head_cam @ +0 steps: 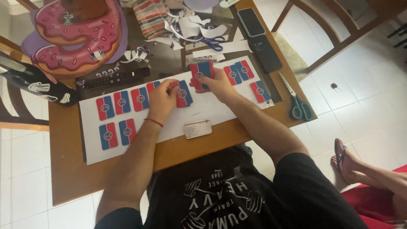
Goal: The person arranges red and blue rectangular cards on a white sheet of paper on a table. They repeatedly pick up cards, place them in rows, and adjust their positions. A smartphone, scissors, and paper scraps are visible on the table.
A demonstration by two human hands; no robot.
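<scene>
Home (dining table (pixel 68 169); tiled floor (pixel 373 97))

The left hand (pixel 163 98) hides part of one red-and-blue card (pixel 183 94) (its emblem too small).

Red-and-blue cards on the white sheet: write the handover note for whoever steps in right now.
Left hand: pressing a red-and-blue card down on the white sheet, middle of the top row.
Right hand: holding another card just above the sheet.
Done: four cards top left, two lower left, three at the right end.
Left: bare stretches in the lower row and mid-sheet.
Nearby: teal-handled scissors at right, small pale packet at the front edge.
</scene>
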